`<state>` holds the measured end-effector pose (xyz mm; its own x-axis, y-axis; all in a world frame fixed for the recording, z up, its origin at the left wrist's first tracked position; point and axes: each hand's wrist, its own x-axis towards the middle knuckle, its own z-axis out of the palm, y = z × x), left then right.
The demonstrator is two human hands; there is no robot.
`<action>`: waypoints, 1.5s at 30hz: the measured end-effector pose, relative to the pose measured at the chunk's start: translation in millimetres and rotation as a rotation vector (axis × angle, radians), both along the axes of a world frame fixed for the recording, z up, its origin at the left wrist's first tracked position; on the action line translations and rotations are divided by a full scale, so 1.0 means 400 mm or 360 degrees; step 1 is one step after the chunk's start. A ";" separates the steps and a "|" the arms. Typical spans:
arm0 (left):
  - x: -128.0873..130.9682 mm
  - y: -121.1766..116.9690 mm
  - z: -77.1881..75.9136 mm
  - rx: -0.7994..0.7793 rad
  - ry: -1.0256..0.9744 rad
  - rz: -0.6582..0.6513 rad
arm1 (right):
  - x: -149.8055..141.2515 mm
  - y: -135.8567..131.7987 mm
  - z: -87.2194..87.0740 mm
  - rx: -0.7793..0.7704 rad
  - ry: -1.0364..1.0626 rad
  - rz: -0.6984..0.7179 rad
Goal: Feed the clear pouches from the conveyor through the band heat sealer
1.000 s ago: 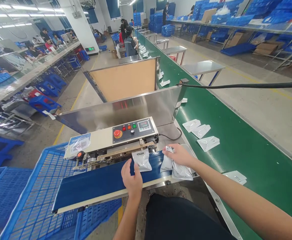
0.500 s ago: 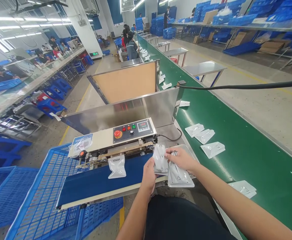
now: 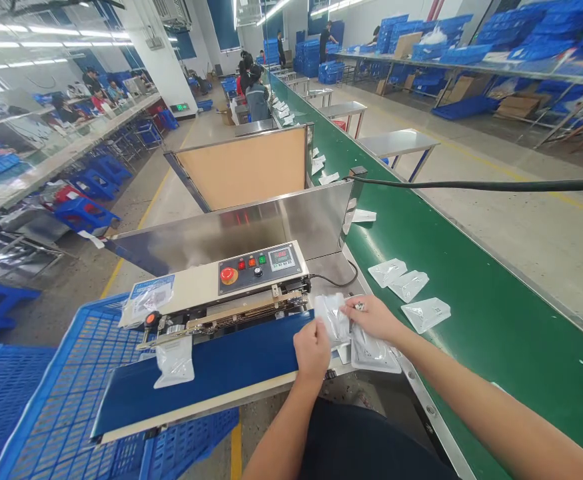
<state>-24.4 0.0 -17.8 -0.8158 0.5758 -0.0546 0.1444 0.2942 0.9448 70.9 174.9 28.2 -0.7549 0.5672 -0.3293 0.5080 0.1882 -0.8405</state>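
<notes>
In the head view, a white plastic pouch (image 3: 332, 319) is held up between my hands at the right end of the band sealer (image 3: 198, 277). My left hand (image 3: 312, 350) is closed on its lower left side. My right hand (image 3: 374, 318) pinches its right edge; a small greyish bit shows between the fingers, too small to name. Below that hand lie more white pouches (image 3: 376, 353), partly covered, on the metal table's edge. Another pouch (image 3: 175, 360) hangs by its top from the sealer's left end, over the blue belt (image 3: 241, 357).
A green conveyor (image 3: 471, 300) runs along the right, bearing several white pouches (image 3: 426, 313). Blue crates (image 3: 71, 380) stand below the sealer's left end. A steel panel (image 3: 241, 227) rises behind the sealer. A black cable (image 3: 471, 185) crosses above the conveyor. People sit farther back.
The pouch in the sealer has travelled left along the belt. My hands, with the held pouch, appear slightly farther right. The view has shifted a little.
</notes>
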 end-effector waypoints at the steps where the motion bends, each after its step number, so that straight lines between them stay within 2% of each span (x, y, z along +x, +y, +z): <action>1: -0.003 0.008 -0.006 -0.0063 -0.0101 0.0067 | -0.004 0.009 -0.009 -0.0054 -0.0083 -0.0081; 5: -0.025 0.032 -0.040 -0.0151 -0.0421 0.0244 | -0.045 0.035 -0.047 -0.0262 -0.0337 -0.0268; 9: -0.054 0.018 -0.076 -0.0128 -0.0512 0.0344 | -0.112 0.024 -0.065 -0.0307 -0.0404 -0.0206; 13: -0.094 -0.033 -0.092 -0.0121 -0.0500 0.0435 | -0.173 -0.025 -0.068 -0.0322 -0.0332 -0.0097; 15: -0.118 -0.071 -0.090 -0.0182 -0.0412 0.0457 | -0.187 -0.051 -0.069 -0.0274 -0.0261 -0.0011; 18: -0.142 -0.145 -0.072 -0.0267 -0.0162 0.0485 | -0.170 -0.070 -0.064 -0.0077 -0.0189 0.0081; 20: -0.134 -0.193 -0.049 -0.0244 0.0134 0.0621 | -0.139 -0.072 -0.050 0.0029 -0.0148 0.0087; 22: -0.101 -0.221 -0.022 -0.0150 0.0400 0.0737 | -0.107 -0.075 -0.025 0.0009 -0.0083 0.0082; 24: -0.049 -0.214 0.006 0.0002 0.0310 0.0603 | -0.086 -0.085 0.008 -0.0074 0.0001 0.0099; 28: 0.041 -0.126 0.046 0.0321 -0.0786 -0.0070 | -0.080 -0.107 0.066 -0.0071 0.0214 0.0121; 30: 0.053 -0.087 0.058 0.0334 -0.1075 -0.0146 | -0.077 -0.096 0.075 -0.0093 0.0263 0.0051; 32: 0.043 -0.071 0.065 0.0324 -0.1082 -0.0042 | -0.063 -0.072 0.070 -0.0228 0.0305 -0.0093; 36: 0.020 -0.077 0.057 0.0366 -0.0924 0.0152 | -0.014 -0.034 0.040 -0.0529 0.0376 -0.0342; 39: 0.030 -0.077 0.041 0.0466 -0.0883 0.0279 | 0.017 -0.042 0.027 -0.0507 0.0497 -0.0547; 40: 0.036 -0.075 0.038 0.0503 -0.0875 0.0310 | 0.024 -0.049 0.028 -0.0479 0.0516 -0.0562; 42: 0.042 -0.070 0.038 0.0549 -0.0849 0.0272 | 0.037 -0.067 0.037 -0.0425 0.0485 -0.0457; 45: 0.037 -0.061 0.052 0.0593 -0.0785 -0.0007 | 0.049 -0.090 0.062 -0.0348 0.0427 -0.0199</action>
<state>-9.6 -24.4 3.2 -0.7430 0.6322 -0.2196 -0.3353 -0.0678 0.9397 90.4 139.0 52.9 -0.7602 0.5986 -0.2524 0.2715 -0.0602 -0.9605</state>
